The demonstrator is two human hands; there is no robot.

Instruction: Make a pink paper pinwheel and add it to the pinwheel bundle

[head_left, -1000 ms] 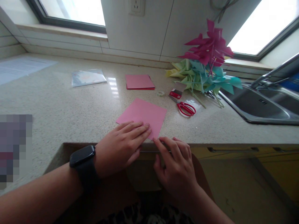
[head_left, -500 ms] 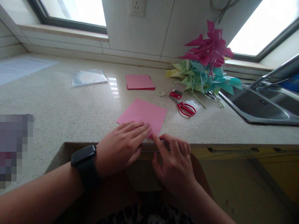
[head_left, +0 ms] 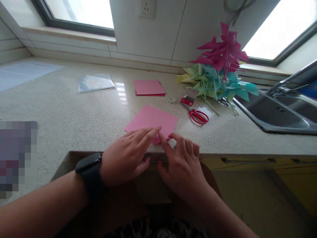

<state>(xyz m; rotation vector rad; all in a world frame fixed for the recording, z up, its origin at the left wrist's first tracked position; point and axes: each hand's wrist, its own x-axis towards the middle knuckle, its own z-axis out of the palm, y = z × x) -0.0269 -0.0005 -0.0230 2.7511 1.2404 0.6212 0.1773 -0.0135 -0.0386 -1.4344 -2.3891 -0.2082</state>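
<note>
left hand (head_left: 126, 155) lies flat, fingers spread on the pink paper sheet (head_left: 153, 120); right hand (head_left: 182, 162) pinches its near corner; red scissors (head_left: 196, 115) at two o'clock.

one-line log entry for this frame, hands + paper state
left hand: flat on pink paper sheet | right hand: fingers lifting its near corner | sheet: on countertop edge | scissors: untouched

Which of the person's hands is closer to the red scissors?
Right. The right hand lies below-left of the red scissors, at the pink sheet's near corner; the left hand is farther left.
</note>
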